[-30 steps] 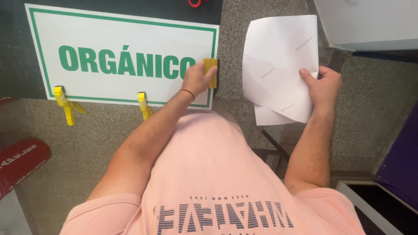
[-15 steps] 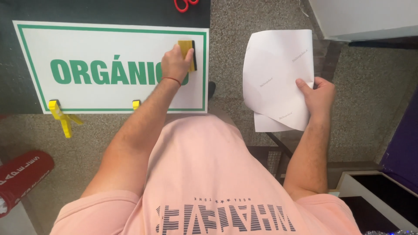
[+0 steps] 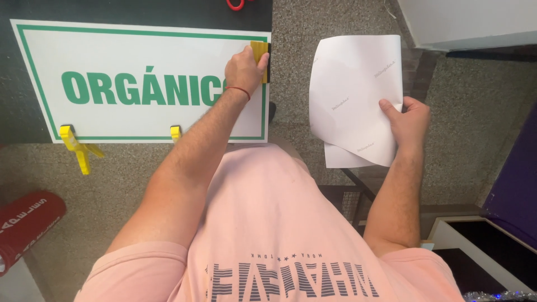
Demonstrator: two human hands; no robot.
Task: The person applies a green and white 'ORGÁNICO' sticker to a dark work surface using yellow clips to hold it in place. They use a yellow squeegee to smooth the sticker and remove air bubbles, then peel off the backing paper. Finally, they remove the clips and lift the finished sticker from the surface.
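Since the earlier frame the left hand [image 3: 244, 70] has slid its gripped yellow plastic squeegee [image 3: 259, 51] up to the top right corner of the white green-bordered rectangular sign [image 3: 140, 56], smoothing it flat on the dark mat, while the right hand [image 3: 411, 120] clasps curled white backing paper [image 3: 355, 95]; finishing calls for firm edge pressure.

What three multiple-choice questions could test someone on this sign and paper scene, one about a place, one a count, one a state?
1. Where is the yellow squeegee?
A. sign's top right corner
B. on the floor
C. under the paper

2. How many yellow clamps grip the sign?
A. two
B. none
C. five

3. How is the white backing paper held?
A. lying flat
B. gripped in the right hand
C. rolled up

Answers: 1 A, the left hand presses it at that corner; 2 A, both sit on the lower edge; 3 B, its fingers pinch the sheet's edge.
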